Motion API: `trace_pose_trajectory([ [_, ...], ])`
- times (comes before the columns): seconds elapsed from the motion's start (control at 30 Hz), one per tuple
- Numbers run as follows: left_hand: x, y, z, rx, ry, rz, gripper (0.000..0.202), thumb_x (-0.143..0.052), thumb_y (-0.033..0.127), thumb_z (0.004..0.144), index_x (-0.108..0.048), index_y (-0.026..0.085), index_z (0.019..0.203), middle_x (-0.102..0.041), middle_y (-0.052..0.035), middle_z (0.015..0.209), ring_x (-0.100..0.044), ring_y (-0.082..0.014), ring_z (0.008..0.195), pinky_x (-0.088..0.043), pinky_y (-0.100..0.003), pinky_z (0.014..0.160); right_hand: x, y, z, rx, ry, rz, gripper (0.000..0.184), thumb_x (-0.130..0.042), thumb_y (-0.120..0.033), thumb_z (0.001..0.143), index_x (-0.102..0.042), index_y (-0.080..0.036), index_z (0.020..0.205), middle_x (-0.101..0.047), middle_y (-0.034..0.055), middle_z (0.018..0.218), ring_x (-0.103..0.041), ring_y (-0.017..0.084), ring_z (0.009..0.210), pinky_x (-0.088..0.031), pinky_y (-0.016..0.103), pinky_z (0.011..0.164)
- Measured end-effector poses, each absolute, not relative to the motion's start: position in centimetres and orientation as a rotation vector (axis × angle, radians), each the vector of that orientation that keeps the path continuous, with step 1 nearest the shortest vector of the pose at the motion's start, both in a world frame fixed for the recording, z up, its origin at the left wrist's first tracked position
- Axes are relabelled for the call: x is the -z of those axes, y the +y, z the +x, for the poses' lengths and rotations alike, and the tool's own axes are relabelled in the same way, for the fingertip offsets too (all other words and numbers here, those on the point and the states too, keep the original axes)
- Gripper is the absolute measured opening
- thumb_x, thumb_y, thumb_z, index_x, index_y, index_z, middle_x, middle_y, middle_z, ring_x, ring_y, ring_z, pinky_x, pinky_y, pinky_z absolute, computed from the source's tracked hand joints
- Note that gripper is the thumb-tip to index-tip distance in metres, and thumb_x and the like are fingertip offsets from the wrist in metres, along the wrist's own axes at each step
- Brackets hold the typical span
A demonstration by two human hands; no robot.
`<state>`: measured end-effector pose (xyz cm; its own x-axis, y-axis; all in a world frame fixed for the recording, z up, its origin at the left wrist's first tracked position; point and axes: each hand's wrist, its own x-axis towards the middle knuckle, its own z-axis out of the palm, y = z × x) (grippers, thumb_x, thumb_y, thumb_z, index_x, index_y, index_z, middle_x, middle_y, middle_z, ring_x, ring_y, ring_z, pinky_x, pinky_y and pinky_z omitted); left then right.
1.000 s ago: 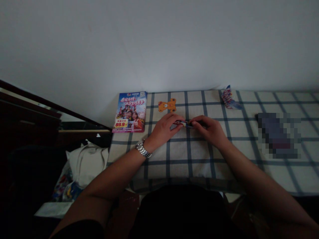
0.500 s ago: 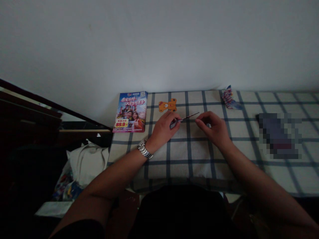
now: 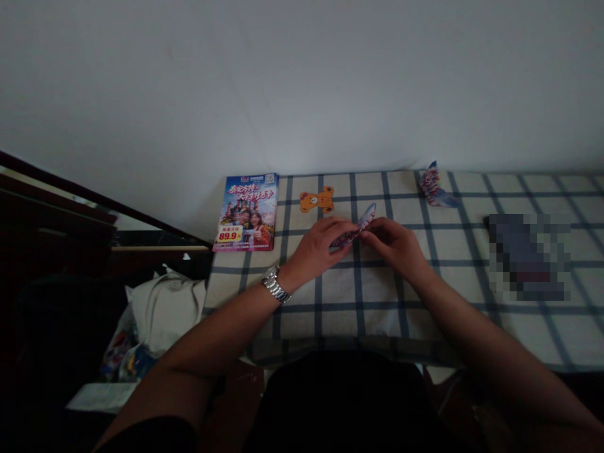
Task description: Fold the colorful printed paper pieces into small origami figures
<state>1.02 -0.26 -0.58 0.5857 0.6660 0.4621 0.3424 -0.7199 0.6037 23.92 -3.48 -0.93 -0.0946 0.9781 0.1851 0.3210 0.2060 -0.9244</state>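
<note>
A folded printed paper (image 3: 367, 217), coloured blue, white and red, is pinched between my two hands above the checked cloth. My left hand (image 3: 325, 245), with a metal watch on its wrist, has its fingers closed on the paper's left part. From the other side my right hand (image 3: 394, 244) grips it with thumb and forefinger, close to the left fingertips. The paper's upper end points up and to the right; its lower part is partly hidden by the left fingers. Just beyond the hands lies a flat orange bear cut-out (image 3: 317, 199).
A stack of printed flyers (image 3: 248, 211) lies at the left end of the checked cloth (image 3: 377, 321). A folded paper piece (image 3: 434, 185) rests near the wall (image 3: 302, 88). At right is a blurred dark object (image 3: 523, 258). A pale bag (image 3: 165, 308) stands lower left.
My right hand has moved left and now grips the paper, which it was apart from before. The paper has turned from edge-on to show a folded, raised tip. My left hand shifted slightly right.
</note>
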Motion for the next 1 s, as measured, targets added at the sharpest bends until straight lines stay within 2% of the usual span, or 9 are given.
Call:
trace_pose_trajectory([
  [0.17, 0.4, -0.6, 1.2, -0.973, 0.735, 2.266, 0.032, -0.071, 0.034, 0.100, -0.059, 0.026, 0.128, -0.064, -0.0082, 0.128, -0.064, -0.0229, 0.122, -0.056, -0.045, 0.108, 0.9, -3.6, 23.9, -0.899, -1.618, -1.260, 0.024, -0.076, -0.046, 0.094, -0.071, -0.025, 0.104, -0.081, 0.0041, 0.098, -0.079, 0.023, 0.089, -0.066, 0.036, 0.081],
  [0.27, 0.7, -0.7, 1.5, -1.025, 0.729, 2.171, 0.026, -0.070, 0.034, 0.101, -0.060, 0.025, 0.124, -0.064, -0.0076, 0.123, -0.065, -0.0216, 0.116, -0.058, -0.043, 0.104, 0.8, -3.7, 23.8, -0.889, -1.659, -1.240, 0.025, -0.075, -0.046, 0.094, -0.071, -0.025, 0.106, -0.080, 0.0046, 0.099, -0.078, 0.023, 0.090, -0.066, 0.037, 0.082],
  [0.4, 1.3, -0.6, 1.8, -1.051, 0.683, 2.028, 0.035, -0.073, 0.033, 0.099, -0.058, 0.026, 0.130, -0.064, -0.0065, 0.121, -0.069, -0.0183, 0.105, -0.064, -0.037, 0.093, 0.7, -3.7, 23.6, -0.908, -1.671, -1.192, 0.025, -0.075, -0.047, 0.095, -0.071, -0.025, 0.106, -0.079, 0.0050, 0.103, -0.077, 0.022, 0.091, -0.066, 0.037, 0.083],
  [0.7, 1.5, -0.8, 1.9, -1.029, 0.654, 1.865, 0.034, -0.071, 0.034, 0.101, -0.061, 0.027, 0.133, -0.063, -0.0083, 0.124, -0.071, -0.0178, 0.107, -0.065, -0.035, 0.094, 0.6, -3.8, 23.5, -0.946, -1.656, -1.176, 0.021, -0.072, -0.046, 0.097, -0.068, -0.026, 0.102, -0.075, 0.0037, 0.097, -0.075, 0.022, 0.087, -0.063, 0.035, 0.076],
  [1.0, 1.5, -0.9, 2.0, -1.012, 0.658, 1.837, 0.031, -0.068, 0.035, 0.103, -0.062, 0.025, 0.132, -0.064, -0.0087, 0.123, -0.072, -0.0182, 0.108, -0.063, -0.036, 0.096, 0.7, -3.8, 23.5, -0.998, -1.685, -1.164, 0.018, -0.067, -0.044, 0.100, -0.062, -0.026, 0.105, -0.072, 0.0040, 0.099, -0.073, 0.022, 0.091, -0.061, 0.035, 0.078],
])
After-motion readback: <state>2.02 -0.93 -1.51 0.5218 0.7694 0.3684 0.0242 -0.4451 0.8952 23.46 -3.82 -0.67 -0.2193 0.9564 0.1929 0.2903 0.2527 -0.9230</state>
